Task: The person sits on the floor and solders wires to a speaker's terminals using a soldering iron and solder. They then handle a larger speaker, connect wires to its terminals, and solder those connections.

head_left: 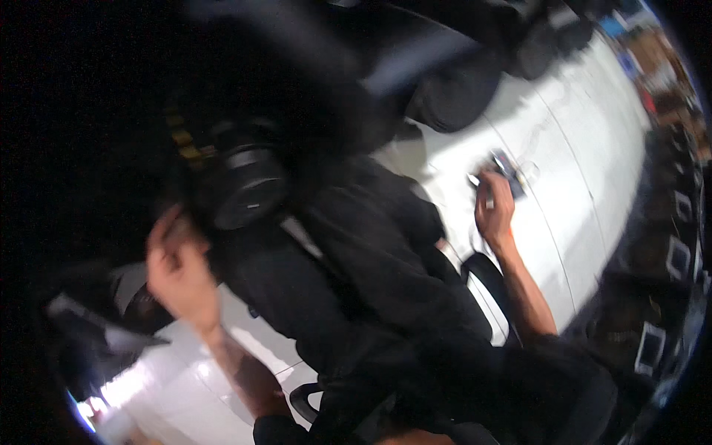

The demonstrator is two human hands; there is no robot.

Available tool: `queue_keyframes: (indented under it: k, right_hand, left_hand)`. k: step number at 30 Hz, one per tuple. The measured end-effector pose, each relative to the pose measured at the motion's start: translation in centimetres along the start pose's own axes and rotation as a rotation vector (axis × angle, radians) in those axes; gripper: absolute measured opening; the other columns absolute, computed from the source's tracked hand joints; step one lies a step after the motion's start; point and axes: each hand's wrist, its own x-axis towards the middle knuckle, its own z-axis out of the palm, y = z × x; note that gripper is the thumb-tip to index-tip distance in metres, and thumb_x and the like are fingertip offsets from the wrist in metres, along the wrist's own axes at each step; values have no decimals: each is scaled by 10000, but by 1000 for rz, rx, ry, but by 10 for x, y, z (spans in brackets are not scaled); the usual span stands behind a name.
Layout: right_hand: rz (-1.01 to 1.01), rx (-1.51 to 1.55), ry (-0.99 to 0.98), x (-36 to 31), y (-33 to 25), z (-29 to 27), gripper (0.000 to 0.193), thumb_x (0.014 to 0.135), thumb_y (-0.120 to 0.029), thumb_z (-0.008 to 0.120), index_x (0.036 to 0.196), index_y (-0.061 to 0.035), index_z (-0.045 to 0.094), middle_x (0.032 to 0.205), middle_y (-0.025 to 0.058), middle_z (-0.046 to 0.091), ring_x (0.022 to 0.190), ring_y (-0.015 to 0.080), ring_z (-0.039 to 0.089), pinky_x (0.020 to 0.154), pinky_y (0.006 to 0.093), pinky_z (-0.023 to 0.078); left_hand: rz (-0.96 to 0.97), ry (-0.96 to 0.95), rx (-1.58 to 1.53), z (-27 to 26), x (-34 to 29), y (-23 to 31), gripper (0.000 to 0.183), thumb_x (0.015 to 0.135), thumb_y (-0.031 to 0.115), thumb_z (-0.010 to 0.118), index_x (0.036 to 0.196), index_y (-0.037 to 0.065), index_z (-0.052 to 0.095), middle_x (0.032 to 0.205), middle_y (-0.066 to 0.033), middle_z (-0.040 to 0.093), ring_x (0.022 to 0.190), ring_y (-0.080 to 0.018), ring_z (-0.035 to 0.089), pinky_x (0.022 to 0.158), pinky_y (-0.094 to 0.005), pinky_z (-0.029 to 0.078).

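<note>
Blurred by motion, my left hand [182, 274] is at the left with its fingers loosely bent and apart, and I see nothing in it. Just beyond its fingertips is a black cylinder with a grey ring [248, 185], which looks like a camera lens; a yellow-marked strip [185, 141] lies beside it. My right hand [495, 211] is stretched out to the right over the white floor, its fingers curled together. Against those fingers is a small grey and black device [510, 172]. What exactly the fingers grip is smeared.
My dark-clothed legs [356, 252] fill the middle. White floor tiles [571, 185] spread to the right. Dark rounded shapes [456, 93] stand at the upper middle. Along the right edge are black boxes with white labels [653, 348] and mixed cartons [656, 63]. The upper left is dark.
</note>
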Motion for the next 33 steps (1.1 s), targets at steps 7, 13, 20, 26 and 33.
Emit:
queue_keyframes:
  k: [7, 13, 20, 26, 33]
  right_hand:
    - [429, -452, 34, -71, 190, -95, 226, 900, -53, 620, 1119, -21, 666, 892, 169, 694, 837, 310, 679, 737, 406, 540]
    - [-76, -488, -743, -108, 229, -98, 393, 938, -122, 591, 1326, -70, 553, 884, 132, 630, 805, 313, 618, 747, 440, 514]
    - [-544, -430, -924, -133, 294, -50, 573, 869, -169, 653, 1417, -92, 503, 737, 85, 580, 662, 283, 587, 653, 431, 471]
    - [-513, -486, -1060, -131, 286, -54, 601, 838, -62, 646, 1420, -63, 493, 1091, 212, 638, 960, 348, 644, 853, 476, 510]
    - [-466, -307, -883, -107, 193, -96, 341, 879, -25, 638, 1216, -38, 586, 783, 139, 572, 668, 332, 569, 576, 449, 444]
  left_hand:
    - [-163, 153, 59, 0, -45, -35, 257, 1008, 126, 599, 1247, 40, 641, 651, 48, 522, 536, 7, 356, 481, -169, 234]
    - [-236, 212, 37, -12, -62, -75, 254, 1009, 109, 568, 1243, 28, 625, 645, 38, 545, 538, 5, 411, 473, -151, 282]
    - [-408, 203, 18, -7, -75, -93, 305, 863, -16, 546, 1151, -11, 645, 964, -114, 710, 795, -152, 661, 746, -282, 529]
    - [-725, 464, -165, -30, -105, -147, 252, 901, 92, 585, 1097, -59, 633, 832, -110, 675, 723, -179, 636, 667, -317, 512]
    - [-1069, 831, 25, -33, -195, -324, 254, 902, 208, 679, 814, -30, 687, 713, -53, 609, 665, -166, 537, 611, -356, 451]
